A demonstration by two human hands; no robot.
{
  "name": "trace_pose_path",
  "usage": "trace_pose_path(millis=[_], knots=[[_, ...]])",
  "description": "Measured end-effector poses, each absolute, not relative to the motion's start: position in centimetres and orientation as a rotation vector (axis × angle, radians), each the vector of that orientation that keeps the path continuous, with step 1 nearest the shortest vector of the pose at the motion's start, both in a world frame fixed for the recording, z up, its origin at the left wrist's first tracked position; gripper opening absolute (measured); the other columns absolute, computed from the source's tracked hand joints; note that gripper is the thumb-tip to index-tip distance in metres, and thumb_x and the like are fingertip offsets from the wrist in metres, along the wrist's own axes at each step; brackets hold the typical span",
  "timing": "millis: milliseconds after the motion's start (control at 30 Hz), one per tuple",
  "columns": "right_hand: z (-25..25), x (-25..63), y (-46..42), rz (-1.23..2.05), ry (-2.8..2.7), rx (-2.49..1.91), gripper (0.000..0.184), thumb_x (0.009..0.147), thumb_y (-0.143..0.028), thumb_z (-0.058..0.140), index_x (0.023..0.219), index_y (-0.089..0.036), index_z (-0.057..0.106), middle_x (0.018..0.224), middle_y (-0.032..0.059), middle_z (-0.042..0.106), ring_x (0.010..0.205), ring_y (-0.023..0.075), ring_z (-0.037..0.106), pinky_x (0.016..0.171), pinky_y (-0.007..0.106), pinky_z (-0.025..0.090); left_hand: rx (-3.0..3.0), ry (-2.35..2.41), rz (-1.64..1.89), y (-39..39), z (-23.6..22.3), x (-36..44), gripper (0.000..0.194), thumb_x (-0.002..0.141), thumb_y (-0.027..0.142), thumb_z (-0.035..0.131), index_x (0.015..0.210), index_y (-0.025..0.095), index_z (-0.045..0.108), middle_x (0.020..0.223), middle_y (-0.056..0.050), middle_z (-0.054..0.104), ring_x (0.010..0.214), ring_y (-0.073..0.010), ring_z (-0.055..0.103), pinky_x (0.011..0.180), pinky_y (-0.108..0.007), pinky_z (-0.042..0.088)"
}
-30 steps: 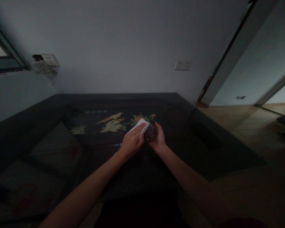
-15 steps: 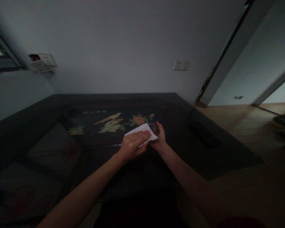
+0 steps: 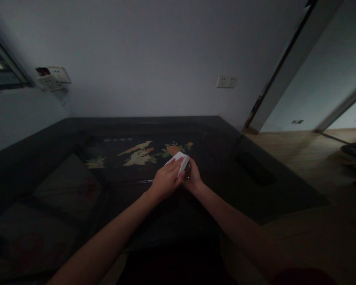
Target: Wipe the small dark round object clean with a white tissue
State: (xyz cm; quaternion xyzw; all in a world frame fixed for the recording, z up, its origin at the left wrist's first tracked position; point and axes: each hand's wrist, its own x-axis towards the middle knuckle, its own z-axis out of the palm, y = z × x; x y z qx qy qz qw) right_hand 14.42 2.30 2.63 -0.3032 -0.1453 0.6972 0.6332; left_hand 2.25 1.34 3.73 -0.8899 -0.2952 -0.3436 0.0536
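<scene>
Over the dark glossy table (image 3: 219, 190), my two hands meet near the middle of the view. My left hand (image 3: 166, 179) is closed on a white tissue (image 3: 183, 164), which is folded and pressed against a small see-through object. That clear, glass-like object (image 3: 188, 171) sits in my right hand (image 3: 195, 176), whose fingers curl round its far side. The tissue and both hands cover most of the object, so its full shape is hidden.
Flower and bird pictures (image 3: 139, 154) decorate the tabletop. A dark flat rectangular object (image 3: 256, 169) lies on the right side of the table. Sockets (image 3: 227, 82) are on the wall behind it. Wooden floor (image 3: 284, 148) runs along the right.
The tissue, spread flatter before, is now folded round the object's edge. Both hands have turned slightly, and my right hand has shifted a little left and down.
</scene>
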Motion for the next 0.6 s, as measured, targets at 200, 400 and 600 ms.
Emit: trace_pose_path(millis=[200,400,600], knots=[[3.9,14.6,2.0,1.674,-0.184,-0.689,0.029,0.090,-0.032,0.045,0.075,-0.019,0.067,0.065,0.0005,0.071,0.059,0.0140,0.065,0.060,0.024,0.054,-2.658,-0.957,-1.066,1.6,4.1,1.9,0.040,0.094,0.025,0.034,0.123,0.012,0.058,0.120,-0.014,0.067,0.115,-0.0237,0.061,0.106,-0.043,0.044],[4.1,15.5,2.2,1.692,-0.166,-0.682,0.033,0.090,-0.039,0.045,0.076,-0.018,0.066,0.067,0.0019,0.071,0.059,0.0147,0.065,0.062,0.025,0.053,-2.554,-0.940,-1.160,1.7,4.1,1.2,0.036,0.092,0.023,0.039,0.119,0.016,0.062,0.114,-0.010,0.070,0.105,-0.0226,0.067,0.099,-0.040,0.051],[4.3,16.0,2.3,1.656,-0.231,-0.658,0.035,0.089,-0.042,0.044,0.072,-0.019,0.065,0.063,0.0017,0.069,0.056,0.0160,0.062,0.056,0.027,0.051,-2.546,-0.796,-1.232,1.2,4.1,1.0,0.030,0.091,0.022,0.045,0.110,0.017,0.067,0.105,-0.009,0.073,0.095,-0.0209,0.070,0.086,-0.035,0.058]])
